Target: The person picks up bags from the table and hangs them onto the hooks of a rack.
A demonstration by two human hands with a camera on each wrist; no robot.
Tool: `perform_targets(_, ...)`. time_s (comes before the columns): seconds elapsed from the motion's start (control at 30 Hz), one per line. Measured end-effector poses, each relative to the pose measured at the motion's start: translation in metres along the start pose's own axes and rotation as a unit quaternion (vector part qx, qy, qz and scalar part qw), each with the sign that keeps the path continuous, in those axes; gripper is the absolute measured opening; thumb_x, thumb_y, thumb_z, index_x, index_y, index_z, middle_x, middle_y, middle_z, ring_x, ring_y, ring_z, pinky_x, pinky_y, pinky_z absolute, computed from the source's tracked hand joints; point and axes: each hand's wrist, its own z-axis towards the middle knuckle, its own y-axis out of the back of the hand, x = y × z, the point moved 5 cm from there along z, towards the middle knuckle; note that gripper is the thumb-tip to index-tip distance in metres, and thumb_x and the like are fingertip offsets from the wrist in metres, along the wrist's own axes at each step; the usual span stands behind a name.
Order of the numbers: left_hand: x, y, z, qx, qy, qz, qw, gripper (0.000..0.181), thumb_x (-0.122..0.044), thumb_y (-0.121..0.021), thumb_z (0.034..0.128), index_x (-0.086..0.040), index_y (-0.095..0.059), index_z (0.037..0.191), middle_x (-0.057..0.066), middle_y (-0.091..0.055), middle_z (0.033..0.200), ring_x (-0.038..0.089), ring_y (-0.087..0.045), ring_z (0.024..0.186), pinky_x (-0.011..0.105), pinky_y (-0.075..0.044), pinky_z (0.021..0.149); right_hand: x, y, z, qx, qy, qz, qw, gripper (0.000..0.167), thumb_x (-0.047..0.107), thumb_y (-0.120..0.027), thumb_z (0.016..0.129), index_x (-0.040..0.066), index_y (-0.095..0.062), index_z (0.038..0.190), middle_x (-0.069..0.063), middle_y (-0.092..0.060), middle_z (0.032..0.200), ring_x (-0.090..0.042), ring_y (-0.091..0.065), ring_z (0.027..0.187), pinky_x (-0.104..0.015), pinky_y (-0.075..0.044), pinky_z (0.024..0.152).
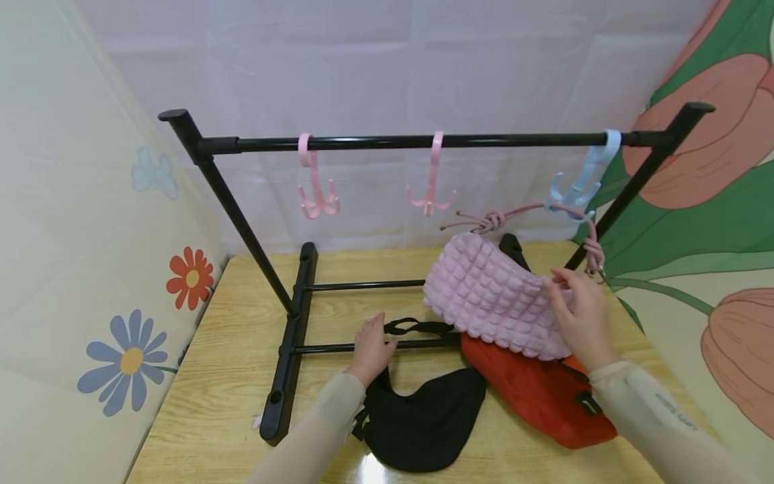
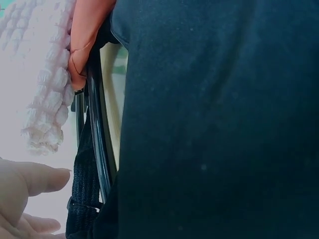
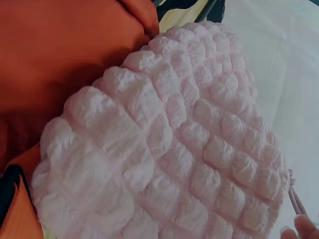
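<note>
A pink puffy quilted bag [image 1: 492, 296] hangs by its pink cord strap [image 1: 526, 210] from a light blue hook [image 1: 577, 178] at the bar's right end. My right hand [image 1: 582, 316] is at the bag's right upper end, fingers extended; in the right wrist view its fingertips [image 3: 305, 226] show just past the bag's edge. My left hand [image 1: 370, 349] is over the strap end of a black bag [image 1: 429, 420] lying on the table. In the left wrist view its fingers [image 2: 47, 179] are extended beside the black strap [image 2: 84, 181], holding nothing visible.
A black rack's top bar [image 1: 375, 142] also carries two pink hooks [image 1: 432, 181]. Under the pink bag, a red-orange bag [image 1: 538, 396] lies on the wooden table [image 1: 211, 396]. The rack's left foot [image 1: 287, 376] and lower rails stand behind the black bag.
</note>
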Motion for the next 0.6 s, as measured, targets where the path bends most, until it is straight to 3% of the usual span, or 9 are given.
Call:
perform_targets(0.1,0.000,0.000,0.000,0.000,0.004,0.001,1.0000,0.060,-0.012,-0.066,0.0933,0.006,-0.038,0.143,0.027,-0.043,0.142,0.045,-0.035,0.134,0.060,-0.024,0.108,0.001,-0.003,-0.002,-0.003,0.013,0.001,0.9999,0.021,0.000,-0.060,0.092,-0.016,-0.060,0.105,-0.030,-0.060,0.089,-0.038,-0.052,0.084,-0.044,-0.034,0.080)
perform_targets(0.23,0.000,0.001,0.001,-0.002,0.003,0.004,1.0000,0.059,-0.011,-0.067,0.0926,0.007,-0.040,0.143,0.026,-0.047,0.140,0.043,-0.041,0.130,0.058,-0.028,0.107,0.003,-0.008,-0.005,0.004,0.023,0.006,0.9997,0.020,-0.006,-0.061,0.088,-0.017,-0.060,0.104,-0.030,-0.059,0.089,-0.038,-0.051,0.085,-0.037,-0.034,0.078)
perform_targets(0.33,0.000,0.002,0.001,-0.001,-0.001,0.012,0.9999,0.057,-0.010,-0.066,0.0929,0.006,-0.042,0.142,0.025,-0.050,0.138,0.042,-0.045,0.127,0.056,-0.031,0.106,0.003,-0.012,-0.008,0.015,0.009,0.012,0.9998,0.020,-0.007,-0.062,0.088,-0.016,-0.060,0.105,-0.028,-0.059,0.091,-0.034,-0.050,0.086,-0.032,-0.034,0.079)
perform_targets(0.6,-0.002,0.006,0.001,-0.002,-0.042,0.040,0.9983,0.040,-0.005,-0.066,0.0912,0.005,-0.057,0.128,0.022,-0.061,0.122,0.040,-0.057,0.112,0.055,-0.042,0.096,0.004,-0.019,-0.013,0.020,0.014,0.020,0.9995,0.020,-0.009,-0.064,0.085,-0.016,-0.061,0.104,-0.028,-0.060,0.090,-0.035,-0.051,0.087,-0.035,-0.035,0.081)
